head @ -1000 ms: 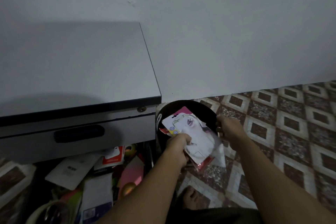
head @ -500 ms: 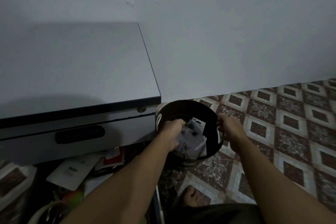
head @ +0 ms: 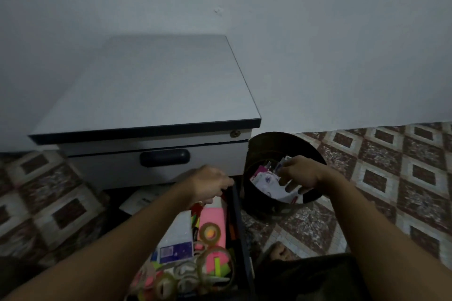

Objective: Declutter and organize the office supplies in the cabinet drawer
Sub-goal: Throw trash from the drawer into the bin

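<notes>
Black bin [head: 269, 144] holds white and pink packets [head: 265, 182]. Right hand [head: 299, 173] hangs over the bin's mouth, fingers curled; I cannot tell whether they hold anything. Left of the bin, the open drawer [head: 238, 222] holds tape rolls [head: 210, 233] and pink notes [head: 216, 215]. Left hand [head: 210, 184] hovers there, fingers bent down, grip hidden.
</notes>
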Demonstrator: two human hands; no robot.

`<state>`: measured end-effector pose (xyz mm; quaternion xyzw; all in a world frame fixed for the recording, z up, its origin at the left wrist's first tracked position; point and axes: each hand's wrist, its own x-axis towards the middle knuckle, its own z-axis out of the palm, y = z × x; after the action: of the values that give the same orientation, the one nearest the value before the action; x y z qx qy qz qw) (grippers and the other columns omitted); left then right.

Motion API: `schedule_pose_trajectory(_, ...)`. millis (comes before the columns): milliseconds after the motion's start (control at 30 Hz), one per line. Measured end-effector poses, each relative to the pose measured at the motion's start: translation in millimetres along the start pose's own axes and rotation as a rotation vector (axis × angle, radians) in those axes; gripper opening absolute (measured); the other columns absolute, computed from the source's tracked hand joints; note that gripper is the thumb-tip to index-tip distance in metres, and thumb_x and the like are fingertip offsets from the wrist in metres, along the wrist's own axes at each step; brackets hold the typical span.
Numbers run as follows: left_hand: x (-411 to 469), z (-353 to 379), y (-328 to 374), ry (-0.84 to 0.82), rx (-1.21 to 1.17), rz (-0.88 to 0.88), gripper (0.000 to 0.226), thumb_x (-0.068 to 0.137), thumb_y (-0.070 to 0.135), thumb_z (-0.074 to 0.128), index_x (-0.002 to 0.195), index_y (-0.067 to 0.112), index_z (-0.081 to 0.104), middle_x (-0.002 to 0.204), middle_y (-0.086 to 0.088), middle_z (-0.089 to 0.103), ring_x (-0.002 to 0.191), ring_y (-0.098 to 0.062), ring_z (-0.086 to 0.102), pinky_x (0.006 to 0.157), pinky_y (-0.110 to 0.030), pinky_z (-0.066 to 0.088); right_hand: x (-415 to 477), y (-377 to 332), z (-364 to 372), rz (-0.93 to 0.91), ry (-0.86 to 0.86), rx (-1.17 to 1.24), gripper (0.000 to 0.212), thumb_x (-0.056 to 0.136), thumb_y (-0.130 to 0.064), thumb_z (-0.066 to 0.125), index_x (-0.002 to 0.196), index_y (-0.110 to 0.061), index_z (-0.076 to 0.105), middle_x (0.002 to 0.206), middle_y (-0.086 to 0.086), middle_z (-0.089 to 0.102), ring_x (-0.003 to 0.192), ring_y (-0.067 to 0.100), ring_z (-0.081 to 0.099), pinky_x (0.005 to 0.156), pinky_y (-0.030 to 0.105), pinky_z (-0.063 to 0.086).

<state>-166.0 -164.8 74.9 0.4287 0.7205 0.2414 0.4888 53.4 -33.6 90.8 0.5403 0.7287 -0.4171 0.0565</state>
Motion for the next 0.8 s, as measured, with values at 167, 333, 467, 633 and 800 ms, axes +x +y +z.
schedule_pose_trajectory(167, -32, -42, -45, 0.118, 0.147, -0.057, 0.019, 0.097, 0.021, 0.058, 0.089, 0.007, 0.067, 0.087, -0.012, 0.069, 0.074, -0.018, 0.062, 0.065, -0.032, 0.053, -8, -48, 43, -0.063, -0.154, -0.230, 0.018, 0.099, -0.009, 0.046, 0.107, -0.007, 0.062, 0.116, 0.019, 0.067, 0.094, 0.029, 0.067, 0.061, 0.025, 0.050)
schedule_pose_trajectory(333, -63, -76, -86, 0.155, 0.347, -0.144, 0.026, 0.094, 0.023, 0.059, 0.083, 0.003, 0.071, 0.087, -0.010, 0.072, 0.077, -0.021, 0.068, 0.064, -0.029, 0.049, -19, -89, 99, -0.200, -0.125, -0.315, 0.027, 0.098, -0.027, 0.050, 0.106, -0.008, 0.068, 0.094, 0.007, 0.066, 0.080, 0.018, 0.062, 0.059, 0.022, 0.046)
schedule_pose_trajectory(467, -78, -95, -114, 0.151, 0.605, -0.270, 0.033, 0.093, 0.037, 0.058, 0.100, 0.006, 0.070, 0.103, -0.005, 0.068, 0.082, -0.015, 0.059, 0.065, -0.024, 0.040, -19, -104, 159, -0.251, -0.198, -0.244, 0.015, 0.096, -0.025, 0.052, 0.093, -0.016, 0.063, 0.093, 0.004, 0.064, 0.088, 0.027, 0.066, 0.069, 0.029, 0.050)
schedule_pose_trajectory(633, -97, -84, -124, -0.111, 0.754, -0.410, 0.024, 0.087, 0.039, 0.069, 0.085, 0.017, 0.061, 0.077, 0.004, 0.061, 0.064, -0.011, 0.058, 0.060, -0.026, 0.045, 2, -85, 224, -0.196, -0.123, -0.275, 0.037, 0.093, -0.030, 0.052, 0.121, -0.006, 0.062, 0.121, 0.013, 0.065, 0.109, 0.028, 0.061, 0.079, 0.027, 0.046)
schedule_pose_trajectory(800, -104, -53, -125, -0.361, 0.723, -0.592, 0.047, 0.096, 0.046, 0.060, 0.121, 0.007, 0.062, 0.119, -0.010, 0.067, 0.091, -0.022, 0.067, 0.086, -0.030, 0.053, 9, -67, 259, -0.148, -0.001, -0.235, 0.032, 0.095, -0.036, 0.052, 0.117, -0.014, 0.060, 0.111, 0.006, 0.067, 0.094, 0.018, 0.060, 0.082, 0.028, 0.050)
